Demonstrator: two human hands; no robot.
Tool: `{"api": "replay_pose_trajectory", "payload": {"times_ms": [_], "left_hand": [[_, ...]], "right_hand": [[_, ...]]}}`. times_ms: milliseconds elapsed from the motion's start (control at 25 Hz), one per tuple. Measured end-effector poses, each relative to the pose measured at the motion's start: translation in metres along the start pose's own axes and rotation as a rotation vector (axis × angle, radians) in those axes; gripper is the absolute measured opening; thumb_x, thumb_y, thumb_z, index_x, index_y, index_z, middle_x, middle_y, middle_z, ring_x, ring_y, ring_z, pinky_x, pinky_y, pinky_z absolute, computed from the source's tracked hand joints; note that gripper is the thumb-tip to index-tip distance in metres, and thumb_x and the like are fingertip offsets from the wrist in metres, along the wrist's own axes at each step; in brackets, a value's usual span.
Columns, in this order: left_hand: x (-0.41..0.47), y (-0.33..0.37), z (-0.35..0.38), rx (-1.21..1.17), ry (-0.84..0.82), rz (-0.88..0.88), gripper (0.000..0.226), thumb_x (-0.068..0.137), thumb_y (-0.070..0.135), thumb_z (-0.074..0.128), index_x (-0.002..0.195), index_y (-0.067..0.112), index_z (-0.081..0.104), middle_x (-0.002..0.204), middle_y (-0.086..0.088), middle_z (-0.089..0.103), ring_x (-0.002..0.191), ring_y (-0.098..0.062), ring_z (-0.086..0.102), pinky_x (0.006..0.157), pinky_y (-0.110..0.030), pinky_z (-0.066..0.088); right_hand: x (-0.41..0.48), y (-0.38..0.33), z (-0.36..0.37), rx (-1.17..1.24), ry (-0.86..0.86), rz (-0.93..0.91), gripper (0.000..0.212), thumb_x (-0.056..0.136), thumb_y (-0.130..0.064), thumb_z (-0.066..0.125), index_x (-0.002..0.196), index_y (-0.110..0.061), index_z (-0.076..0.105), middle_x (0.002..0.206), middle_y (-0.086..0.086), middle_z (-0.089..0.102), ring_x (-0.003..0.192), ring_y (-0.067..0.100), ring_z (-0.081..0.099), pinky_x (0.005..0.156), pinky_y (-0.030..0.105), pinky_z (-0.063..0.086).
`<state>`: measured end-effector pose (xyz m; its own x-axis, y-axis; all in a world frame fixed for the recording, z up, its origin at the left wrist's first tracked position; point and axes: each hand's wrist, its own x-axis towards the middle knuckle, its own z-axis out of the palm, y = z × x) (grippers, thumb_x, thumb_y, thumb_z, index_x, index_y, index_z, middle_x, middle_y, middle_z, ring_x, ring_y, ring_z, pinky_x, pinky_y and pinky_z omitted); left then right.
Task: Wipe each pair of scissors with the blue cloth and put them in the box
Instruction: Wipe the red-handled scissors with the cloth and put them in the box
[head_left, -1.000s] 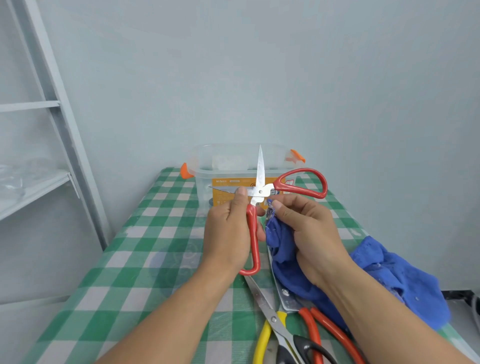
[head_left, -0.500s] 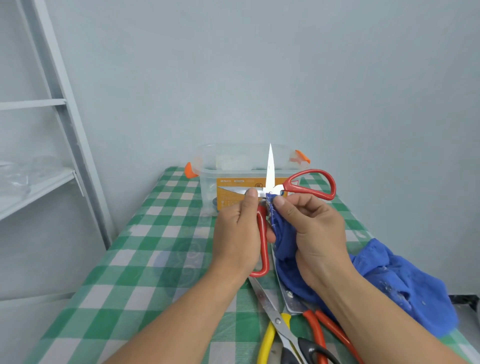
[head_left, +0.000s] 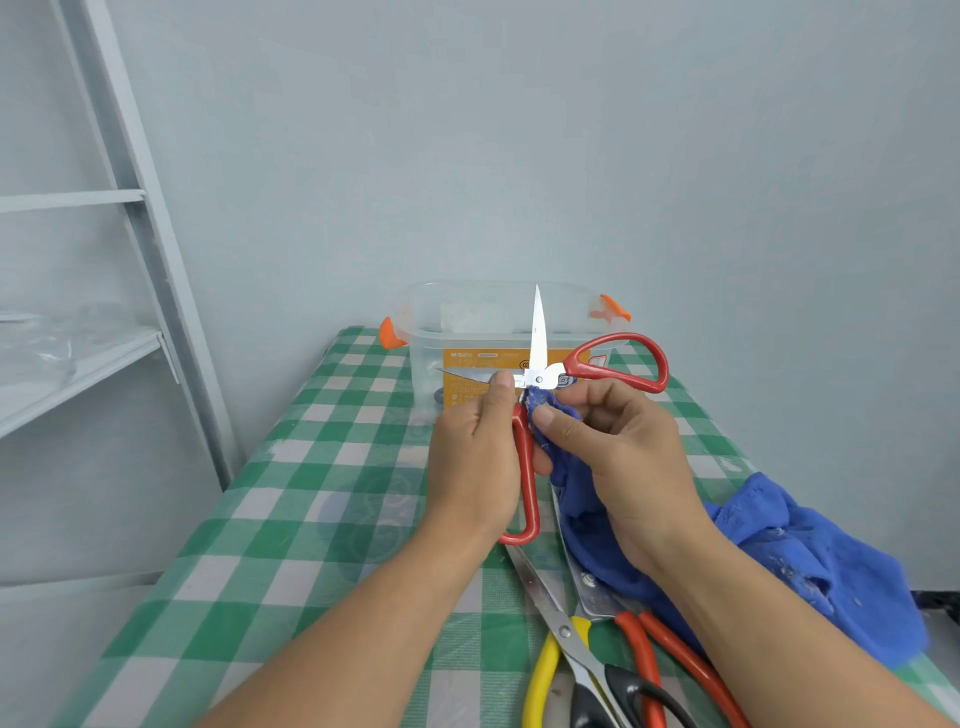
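Head, scissors (head_left: 537, 381) in left hand (head_left: 472, 457) (right hand (head_left: 628, 457), cloth (head_left: 553, 411))

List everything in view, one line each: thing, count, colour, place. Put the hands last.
red-handled scissors: 1, red handles and silver blades, held wide open above the table, in front of the box
blue cloth: 1, blue, one end at the scissors' pivot, the rest lying on the table's right side
box: 1, clear plastic with orange clips, far end of the table
yellow-handled scissors: 1, yellow and black, lying at the near edge
orange-handled shears: 1, orange, beside them, blades partly under the cloth
tablecloth: 1, green and white check, covering the table
shelf rack: 1, pale grey, left
left hand: grips the lower red handle
right hand: pinches the cloth by the pivot
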<state>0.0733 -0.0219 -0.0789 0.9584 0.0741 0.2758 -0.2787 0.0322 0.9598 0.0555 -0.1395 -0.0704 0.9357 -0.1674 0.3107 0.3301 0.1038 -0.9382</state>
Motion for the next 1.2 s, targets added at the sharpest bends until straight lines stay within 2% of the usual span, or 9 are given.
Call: {"api": "replay_pose_trajectory", "payload": {"times_ms": [200,280,360,440,520,640,800,960,1200], "left_hand": [[-0.005,0.004,0.002,0.064,-0.016,0.045,0.067,0.107,0.042,0.039,0.047,0.018,0.059,0.051,-0.011,0.064,0.042,-0.012,0.049,0.052,-0.027,0.036],[-0.008,0.007,0.004,0.083,-0.024,0.065,0.069,0.107,0.041,0.039,0.051,0.007,0.061,0.048,-0.008,0.062,0.04,-0.01,0.048,0.05,-0.024,0.038],[-0.01,0.008,0.004,0.13,-0.021,0.09,0.071,0.107,0.041,0.038,0.055,0.0,0.062,0.047,-0.005,0.062,0.042,-0.01,0.051,0.05,-0.023,0.041],[-0.012,0.009,0.005,0.208,-0.017,0.129,0.07,0.107,0.041,0.036,0.054,0.002,0.061,0.048,-0.002,0.063,0.045,-0.009,0.054,0.054,-0.022,0.043],[-0.013,0.009,0.006,0.26,-0.022,0.163,0.068,0.107,0.041,0.036,0.052,0.008,0.059,0.048,0.0,0.063,0.046,-0.008,0.054,0.056,-0.023,0.042],[-0.014,0.01,0.008,0.297,-0.028,0.211,0.066,0.107,0.041,0.035,0.05,0.016,0.056,0.049,0.001,0.063,0.048,-0.007,0.056,0.059,-0.026,0.044],[-0.012,0.01,0.01,0.323,-0.022,0.205,0.067,0.107,0.042,0.035,0.051,0.013,0.058,0.051,0.001,0.065,0.051,-0.011,0.059,0.062,-0.031,0.048],[-0.014,0.008,0.01,0.307,-0.022,0.179,0.068,0.107,0.043,0.034,0.052,0.011,0.059,0.049,0.002,0.063,0.051,-0.012,0.059,0.061,-0.031,0.047],[-0.014,0.012,0.01,0.23,-0.003,0.135,0.071,0.107,0.043,0.036,0.054,0.003,0.062,0.05,-0.004,0.064,0.048,-0.013,0.057,0.059,-0.031,0.046]], "right_hand": [[0.007,0.002,-0.001,0.107,0.077,0.079,0.025,0.077,-0.002,0.081,0.094,0.004,0.064,0.072,0.023,0.068,0.047,0.027,0.059,0.053,0.034,0.051],[0.008,0.001,-0.003,0.157,0.039,0.134,0.023,0.079,-0.004,0.079,0.091,0.009,0.064,0.07,0.024,0.065,0.048,0.027,0.058,0.055,0.035,0.05],[0.008,-0.001,-0.003,0.215,-0.045,0.204,0.017,0.081,-0.003,0.074,0.078,0.008,0.061,0.063,0.021,0.06,0.046,0.027,0.054,0.052,0.033,0.049],[0.009,-0.003,-0.002,0.254,-0.095,0.281,0.014,0.077,-0.003,0.072,0.075,0.004,0.06,0.06,0.018,0.056,0.046,0.027,0.052,0.049,0.031,0.047],[0.01,-0.005,-0.002,0.269,-0.131,0.33,0.023,0.069,-0.009,0.073,0.083,0.004,0.06,0.063,0.018,0.055,0.048,0.027,0.051,0.05,0.032,0.046],[0.01,-0.006,-0.003,0.246,-0.124,0.333,0.022,0.069,-0.01,0.074,0.079,0.005,0.062,0.063,0.018,0.058,0.053,0.028,0.053,0.054,0.034,0.048],[0.008,-0.005,-0.003,0.234,-0.1,0.317,0.016,0.081,-0.005,0.071,0.069,0.001,0.063,0.056,0.016,0.058,0.052,0.028,0.054,0.056,0.035,0.047],[0.005,-0.004,0.001,0.188,0.001,0.261,0.024,0.085,-0.004,0.069,0.064,0.001,0.059,0.054,0.017,0.055,0.049,0.027,0.051,0.051,0.033,0.046],[0.003,-0.009,0.002,0.236,0.036,0.26,0.027,0.087,0.001,0.066,0.061,-0.001,0.057,0.058,0.015,0.056,0.044,0.024,0.053,0.044,0.027,0.048]]}}
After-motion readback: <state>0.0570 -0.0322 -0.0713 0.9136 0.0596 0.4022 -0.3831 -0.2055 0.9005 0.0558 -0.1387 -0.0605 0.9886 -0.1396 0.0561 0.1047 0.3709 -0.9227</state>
